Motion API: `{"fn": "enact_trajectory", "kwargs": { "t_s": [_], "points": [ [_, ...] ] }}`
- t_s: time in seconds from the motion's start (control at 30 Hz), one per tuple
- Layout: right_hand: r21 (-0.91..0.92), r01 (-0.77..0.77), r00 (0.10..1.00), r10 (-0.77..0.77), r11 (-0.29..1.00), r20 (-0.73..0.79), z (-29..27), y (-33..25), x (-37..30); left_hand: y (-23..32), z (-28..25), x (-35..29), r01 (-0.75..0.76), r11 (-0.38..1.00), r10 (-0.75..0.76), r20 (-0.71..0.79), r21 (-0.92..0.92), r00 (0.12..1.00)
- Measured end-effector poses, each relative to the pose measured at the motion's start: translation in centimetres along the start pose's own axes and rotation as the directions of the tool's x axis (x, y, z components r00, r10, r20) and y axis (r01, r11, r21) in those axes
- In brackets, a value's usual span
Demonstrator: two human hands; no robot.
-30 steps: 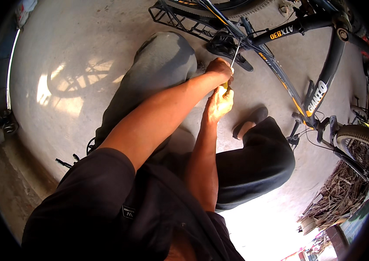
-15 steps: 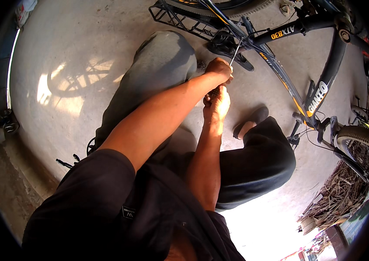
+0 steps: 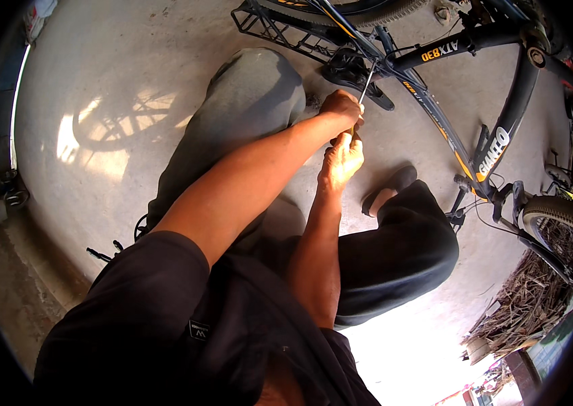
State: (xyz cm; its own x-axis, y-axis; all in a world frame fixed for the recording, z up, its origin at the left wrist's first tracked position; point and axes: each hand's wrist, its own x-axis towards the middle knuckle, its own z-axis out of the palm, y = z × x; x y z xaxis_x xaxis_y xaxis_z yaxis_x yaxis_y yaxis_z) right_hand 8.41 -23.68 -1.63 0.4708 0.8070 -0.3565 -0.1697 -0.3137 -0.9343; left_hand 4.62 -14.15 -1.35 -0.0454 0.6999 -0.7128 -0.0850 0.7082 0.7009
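Observation:
Both of my hands are on a screwdriver (image 3: 367, 88) with a thin metal shaft. Its tip reaches the black bicycle frame (image 3: 409, 86) where several tubes meet. My left hand (image 3: 342, 107) is closed around the tool where the shaft comes out. Just below it, my right hand (image 3: 342, 161) is closed on the handle, of which only a yellowish bit shows between the hands. Fingers hide the rest of the handle. Whatever the tip touches is too small to make out.
A rear rack (image 3: 286, 34) and a tyre (image 3: 394, 12) lie at the top. On the right are the front wheel (image 3: 557, 215) and a heap of dry sticks (image 3: 526, 304). My bent knees (image 3: 256, 88) flank my arms above the concrete floor (image 3: 158, 40).
My right hand has turned on the handle and its back now faces up more. A yellowish part of the handle now shows. My left hand and the bicycle have hardly moved.

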Motion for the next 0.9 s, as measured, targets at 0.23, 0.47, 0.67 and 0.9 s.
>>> {"fn": "enact_trajectory", "kwargs": {
  "t_s": [0.23,0.47,0.67,0.9],
  "points": [
    [0.359,-0.417,0.908,0.365,0.835,0.207,-0.7,-0.9,0.1,0.0,0.0,-0.1,-0.014,0.999,0.014,-0.016,0.036,1.0],
    [-0.083,-0.153,0.986,0.147,0.985,-0.075,0.3,-2.6,-0.9,1.3,0.1,-1.4,0.019,1.0,-0.019,-0.04,0.006,0.999],
    [-0.388,0.031,0.994,-0.069,0.921,-0.084,0.1,-1.4,-0.8,1.3,0.1,-1.3,-0.008,0.997,0.009,-0.018,0.078,1.0],
    [0.09,-0.15,0.988,0.146,0.985,0.043,-0.1,-0.3,-0.3,1.3,0.0,-1.4,0.016,0.998,-0.015,-0.026,0.056,1.0]
  ]
}}
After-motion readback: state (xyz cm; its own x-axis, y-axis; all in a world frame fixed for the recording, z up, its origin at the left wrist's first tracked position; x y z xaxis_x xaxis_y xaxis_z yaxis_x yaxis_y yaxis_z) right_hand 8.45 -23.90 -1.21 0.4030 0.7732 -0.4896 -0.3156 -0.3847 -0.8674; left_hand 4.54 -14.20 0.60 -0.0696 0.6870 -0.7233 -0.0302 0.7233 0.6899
